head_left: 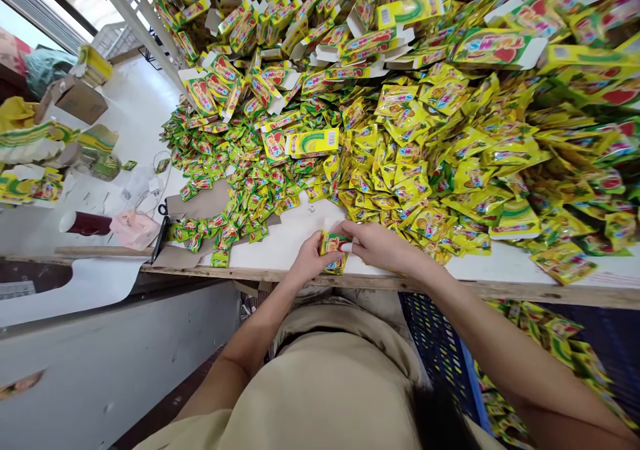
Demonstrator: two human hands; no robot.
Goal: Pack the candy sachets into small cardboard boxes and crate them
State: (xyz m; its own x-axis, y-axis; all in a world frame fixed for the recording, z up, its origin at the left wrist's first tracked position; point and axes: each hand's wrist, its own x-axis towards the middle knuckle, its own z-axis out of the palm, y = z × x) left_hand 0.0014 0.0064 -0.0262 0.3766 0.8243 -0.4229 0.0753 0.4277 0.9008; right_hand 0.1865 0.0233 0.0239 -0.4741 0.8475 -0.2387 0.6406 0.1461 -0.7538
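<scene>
Close to the front edge of the white table, both my hands are closed around a small green-and-yellow candy box (331,243). My left hand (309,258) grips its left side, with the thumb across the front. From the right, my right hand (373,242) has its fingers at the top and right side of the same box; a white covering shows on one finger. Just beyond my hands lies a heap of yellow candy packets (395,163). Farther left spreads a pile of smaller green packets (250,190).
Many printed boxes (313,142) lie on and behind the packets. At left are a dark red cup (86,223), a pink bag (134,229), a plastic jar (97,162), a black tool (160,240) and a cardboard box (80,98). A blue crate (467,377) with packets stands below right.
</scene>
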